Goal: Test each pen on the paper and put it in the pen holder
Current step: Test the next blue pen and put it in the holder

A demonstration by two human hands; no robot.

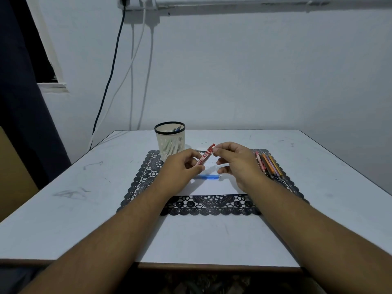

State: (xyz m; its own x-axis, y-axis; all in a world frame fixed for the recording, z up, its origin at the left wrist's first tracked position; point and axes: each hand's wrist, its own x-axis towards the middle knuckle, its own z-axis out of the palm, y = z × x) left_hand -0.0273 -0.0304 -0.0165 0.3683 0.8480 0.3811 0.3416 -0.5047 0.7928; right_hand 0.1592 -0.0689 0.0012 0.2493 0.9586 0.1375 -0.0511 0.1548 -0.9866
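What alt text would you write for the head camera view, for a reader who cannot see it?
Two hands hold a red pen above white paper on a black lace mat: left hand at its lower end, right hand pinching the top. A blue pen lies on the paper; a pen holder stands behind, more pens lie right.

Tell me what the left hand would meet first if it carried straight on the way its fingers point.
Probably the right hand: the left hand points across the slim red pen both pinch. Depth is unclear.
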